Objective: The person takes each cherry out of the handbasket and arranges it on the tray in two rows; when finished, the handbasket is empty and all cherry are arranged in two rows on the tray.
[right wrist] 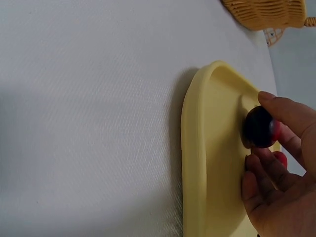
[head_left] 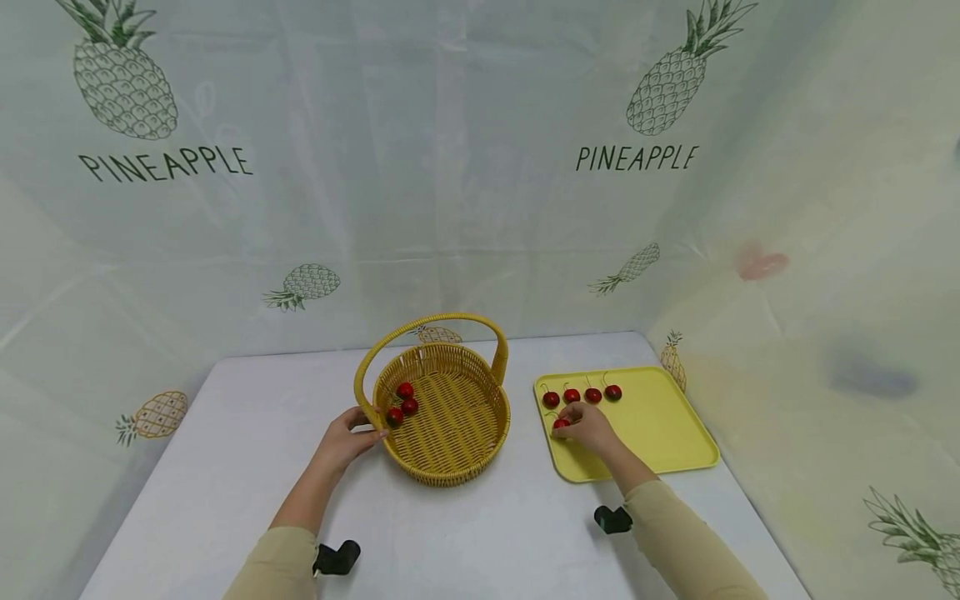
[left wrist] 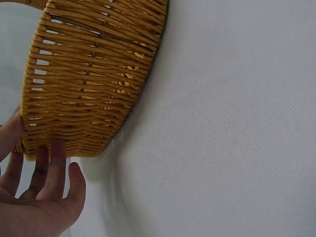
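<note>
A round woven basket (head_left: 442, 477) with a tall arched handle stands mid-table. Three red cherries (head_left: 409, 406) lie together at its left inside. My left hand (head_left: 347, 443) holds the basket's left rim near the foot of the handle. In the left wrist view, the thumb is at the rim and the fingers (left wrist: 57, 168) touch the woven side. On the yellow tray (head_left: 660, 425) to the right, my right hand (head_left: 589, 428) pinches a dark red cherry (right wrist: 261, 127) between thumb and fingers, close over the tray surface. Several stemmed cherries (head_left: 572, 396) form a row along the tray's far-left side.
The white-covered table (head_left: 217, 467) ends at a pale curtain (head_left: 450, 208) printed with pineapples, behind and on the right. White tabletop lies between basket and tray. A black wrist device (head_left: 337, 557) sits by the left sleeve, another (head_left: 612, 519) by the right sleeve.
</note>
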`<state>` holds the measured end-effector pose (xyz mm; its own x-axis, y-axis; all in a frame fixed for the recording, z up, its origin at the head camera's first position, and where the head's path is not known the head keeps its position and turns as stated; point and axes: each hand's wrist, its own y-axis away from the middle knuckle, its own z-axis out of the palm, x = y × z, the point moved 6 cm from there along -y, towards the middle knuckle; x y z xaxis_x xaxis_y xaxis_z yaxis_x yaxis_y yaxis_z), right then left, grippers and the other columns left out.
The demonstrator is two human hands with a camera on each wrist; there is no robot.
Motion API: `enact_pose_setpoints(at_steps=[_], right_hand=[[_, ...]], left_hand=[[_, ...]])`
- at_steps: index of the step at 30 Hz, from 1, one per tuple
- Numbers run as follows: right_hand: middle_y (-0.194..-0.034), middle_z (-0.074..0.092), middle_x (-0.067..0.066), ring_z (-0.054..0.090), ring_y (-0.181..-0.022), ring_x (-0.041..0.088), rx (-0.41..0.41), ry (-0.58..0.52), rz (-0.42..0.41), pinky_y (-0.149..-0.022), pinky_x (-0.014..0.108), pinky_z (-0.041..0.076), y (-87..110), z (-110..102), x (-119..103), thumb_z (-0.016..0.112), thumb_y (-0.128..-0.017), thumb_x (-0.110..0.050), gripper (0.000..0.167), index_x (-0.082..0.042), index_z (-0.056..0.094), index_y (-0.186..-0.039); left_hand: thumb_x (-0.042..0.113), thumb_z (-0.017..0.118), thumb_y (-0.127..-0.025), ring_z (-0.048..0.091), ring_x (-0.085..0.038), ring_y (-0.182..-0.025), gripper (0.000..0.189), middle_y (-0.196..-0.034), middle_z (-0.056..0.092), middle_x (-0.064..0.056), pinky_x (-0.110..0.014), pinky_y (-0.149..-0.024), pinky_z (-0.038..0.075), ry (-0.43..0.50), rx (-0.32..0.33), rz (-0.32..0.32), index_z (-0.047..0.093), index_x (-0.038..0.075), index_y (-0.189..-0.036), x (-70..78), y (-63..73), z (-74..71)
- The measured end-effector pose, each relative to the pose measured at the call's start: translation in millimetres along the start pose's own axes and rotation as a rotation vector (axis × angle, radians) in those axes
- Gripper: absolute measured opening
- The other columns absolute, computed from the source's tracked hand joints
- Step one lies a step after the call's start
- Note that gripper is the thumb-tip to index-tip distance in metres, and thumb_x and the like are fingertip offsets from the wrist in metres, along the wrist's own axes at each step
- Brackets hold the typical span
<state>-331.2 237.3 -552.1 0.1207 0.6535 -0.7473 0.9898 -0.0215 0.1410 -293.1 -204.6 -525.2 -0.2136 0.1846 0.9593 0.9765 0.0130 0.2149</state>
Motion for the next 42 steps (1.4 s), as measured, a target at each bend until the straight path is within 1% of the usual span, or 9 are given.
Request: enact_pose_setpoints(at_steps=[6, 10, 15, 19, 22, 29, 37, 40, 42], right_hand=[[-0.092, 0.061, 0.008, 0.053, -0.085, 0.025, -0.006, -0.005, 0.019, -0.075, 0.035, 0.045, 4.5, -5, -4, 0.084, -0.077, -0.013, 0.029, -0.004, 0.065, -0.096], [-0.100, 0.062, 0.010, 0.056, -0.089, 0.026, -0.014, 0.009, 0.004, -0.077, 0.038, 0.047, 8.6, -11, -13, 0.083, -0.079, -0.015, 0.028, -0.004, 0.066, -0.099], [-0.107, 0.063, 0.014, 0.059, -0.088, 0.025, -0.038, 0.000, -0.074, -0.075, 0.038, 0.050, 11.5, -16, -34, 0.081, -0.080, -0.011, 0.030, -0.001, 0.067, -0.104], [-0.109, 0.063, 0.018, 0.059, -0.083, 0.023, -0.086, -0.043, -0.124, -0.070, 0.035, 0.053, 15.6, -15, -56, 0.081, -0.079, -0.009, 0.034, 0.002, 0.066, -0.108], [-0.107, 0.063, 0.019, 0.057, -0.085, 0.021, -0.122, -0.063, -0.154, -0.070, 0.033, 0.052, 19.8, -11, -74, 0.082, -0.078, -0.009, 0.035, 0.001, 0.067, -0.109], [-0.102, 0.065, 0.009, 0.055, -0.088, 0.023, -0.173, -0.056, -0.253, -0.068, 0.029, 0.049, 28.8, 1, -109, 0.084, -0.077, -0.010, 0.031, -0.006, 0.070, -0.104], [-0.106, 0.064, 0.014, 0.058, -0.095, 0.033, -0.278, -0.074, -0.348, -0.070, 0.033, 0.051, 36.5, 22, -140, 0.080, -0.079, -0.005, 0.030, -0.001, 0.069, -0.106], [-0.106, 0.064, 0.014, 0.057, -0.098, 0.036, -0.312, -0.075, -0.357, -0.071, 0.032, 0.052, 38.8, 30, -153, 0.080, -0.079, -0.005, 0.028, -0.004, 0.070, -0.105], [-0.103, 0.064, 0.009, 0.058, -0.097, 0.034, -0.327, -0.062, -0.362, -0.072, 0.031, 0.052, 39.8, 34, -160, 0.080, -0.080, -0.007, 0.028, -0.006, 0.070, -0.106]], left_hand=[[0.005, 0.076, -0.084, 0.061, -0.021, -0.098, 0.053, -0.126, 0.051, -0.021, -0.025, -0.082, 0.053, 0.002, 0.002, 0.000, 0.052, -0.002, -0.131, -0.1, -0.3, 0.1], [0.004, 0.075, -0.085, 0.060, -0.023, -0.101, 0.052, -0.127, 0.051, -0.021, -0.026, -0.083, 0.053, -0.002, 0.000, -0.004, 0.052, -0.001, -0.131, -0.5, -0.1, 0.0], [0.004, 0.074, -0.085, 0.059, -0.025, -0.103, 0.052, -0.127, 0.050, -0.021, -0.027, -0.084, 0.053, 0.000, 0.003, -0.014, 0.052, -0.001, -0.132, -0.6, 0.1, -0.2], [0.004, 0.074, -0.085, 0.059, -0.026, -0.104, 0.051, -0.127, 0.051, -0.021, -0.027, -0.084, 0.053, -0.001, 0.005, -0.018, 0.052, -0.001, -0.132, -0.7, 0.2, -0.4], [0.004, 0.074, -0.086, 0.058, -0.027, -0.105, 0.052, -0.128, 0.050, -0.021, -0.027, -0.085, 0.052, -0.001, 0.005, -0.018, 0.052, -0.001, -0.132, -0.7, 0.3, -0.4], [0.005, 0.076, -0.084, 0.060, -0.024, -0.102, 0.052, -0.126, 0.052, -0.021, -0.026, -0.083, 0.052, 0.013, 0.003, -0.005, 0.053, -0.001, -0.131, 0.6, 1.2, 1.3], [0.005, 0.075, -0.086, 0.058, -0.026, -0.107, 0.051, -0.126, 0.051, -0.020, -0.027, -0.084, 0.052, -0.006, 0.006, -0.005, 0.053, -0.001, -0.131, 1.6, 1.9, 0.9], [0.006, 0.075, -0.086, 0.057, -0.028, -0.109, 0.052, -0.126, 0.051, -0.020, -0.029, -0.085, 0.051, -0.018, 0.009, -0.004, 0.052, -0.001, -0.132, 1.9, 2.5, 0.4], [0.006, 0.075, -0.086, 0.057, -0.028, -0.110, 0.052, -0.126, 0.051, -0.020, -0.030, -0.086, 0.051, -0.017, 0.008, -0.002, 0.052, -0.001, -0.132, 1.8, 2.8, 0.1]])
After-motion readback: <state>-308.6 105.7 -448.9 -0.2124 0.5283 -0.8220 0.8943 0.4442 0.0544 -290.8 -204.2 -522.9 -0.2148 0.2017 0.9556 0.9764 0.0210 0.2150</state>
